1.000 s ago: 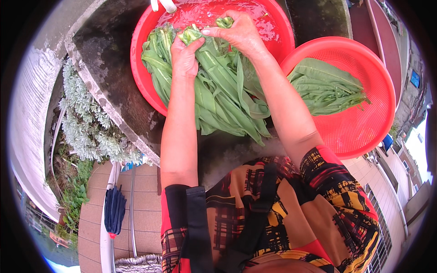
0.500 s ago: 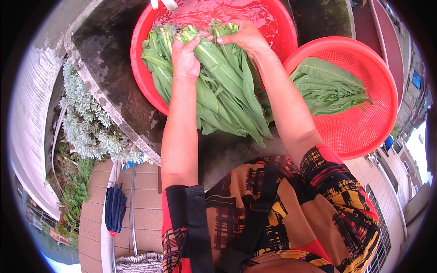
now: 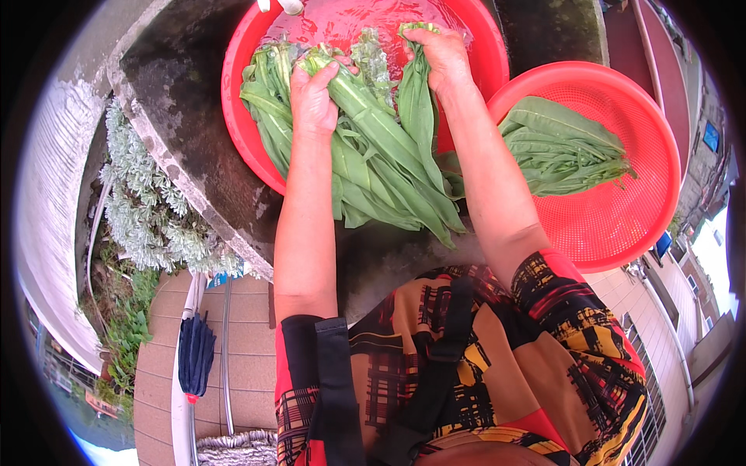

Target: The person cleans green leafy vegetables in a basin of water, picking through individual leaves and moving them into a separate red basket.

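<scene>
Over a red basin (image 3: pixel 235 85) of water, my left hand (image 3: pixel 315 97) is closed round the stem ends of a bunch of long green leafy vegetables (image 3: pixel 381 151). The leaves fan out toward me and hang over the basin's near rim. My right hand (image 3: pixel 444 60) grips a smaller bunch of leafy greens (image 3: pixel 418 97) by its cut stems, to the right and a little farther off. More greens (image 3: pixel 268 97) rest in the basin, left of my left hand. Between my hands, wet stem ends (image 3: pixel 373 66) lie at the water.
At the right stands a red colander (image 3: pixel 622 221) with a bunch of greens (image 3: pixel 567 147) in it. A dark stone ledge (image 3: pixel 186 85) supports the basin. Pale objects (image 3: pixel 289 6) jut in at the top edge. A folded umbrella (image 3: pixel 196 353) hangs lower left, near silvery plants (image 3: pixel 148 186).
My right hand has moved away from my left, up and slightly right, drawing a small bunch of greens apart from the rest. My left hand has hardly moved.
</scene>
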A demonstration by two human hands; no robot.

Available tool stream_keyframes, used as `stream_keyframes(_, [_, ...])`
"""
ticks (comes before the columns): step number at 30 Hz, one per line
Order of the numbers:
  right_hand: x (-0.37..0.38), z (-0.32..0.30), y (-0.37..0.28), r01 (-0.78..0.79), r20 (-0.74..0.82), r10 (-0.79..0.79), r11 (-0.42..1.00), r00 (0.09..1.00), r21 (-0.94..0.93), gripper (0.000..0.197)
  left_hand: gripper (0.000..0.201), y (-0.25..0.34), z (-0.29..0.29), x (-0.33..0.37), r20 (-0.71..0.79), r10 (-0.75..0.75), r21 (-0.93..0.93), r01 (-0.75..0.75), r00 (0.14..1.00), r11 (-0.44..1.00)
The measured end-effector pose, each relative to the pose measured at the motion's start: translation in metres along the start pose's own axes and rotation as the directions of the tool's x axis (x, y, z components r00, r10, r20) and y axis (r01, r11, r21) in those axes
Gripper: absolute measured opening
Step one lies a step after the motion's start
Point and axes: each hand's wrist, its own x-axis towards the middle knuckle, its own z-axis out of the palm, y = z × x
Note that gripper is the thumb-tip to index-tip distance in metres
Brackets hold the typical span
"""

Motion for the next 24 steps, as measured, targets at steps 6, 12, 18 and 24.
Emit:
stream_keyframes(6, [0.025,-0.007,0.017,0.089,-0.187,-0.097,0.995,0.978,-0.052,0.010,0.036,-0.006,0.007,0.004,-0.135,0.117,0.109,-0.102,0.984,0.989])
stream_keyframes(12, [0.029,0.003,0.032,0.100,-0.015,-0.105,0.978,0.994,-0.181,0.016,0.057,-0.004,0.014,0.007,-0.153,0.099,0.299,-0.049,0.983,0.953])
stream_keyframes(18, [0.030,0.019,0.023,-0.015,0.200,0.062,0.973,0.978,-0.230,0.013,0.063,-0.003,0.018,0.005,-0.084,0.058,0.229,-0.038,0.995,0.973])
stream_keyframes(24, [0.018,0.019,0.009,-0.110,0.351,0.191,0.965,0.917,-0.236,0.011,0.057,-0.008,0.010,0.007,-0.049,0.089,0.212,-0.077,0.995,0.974])
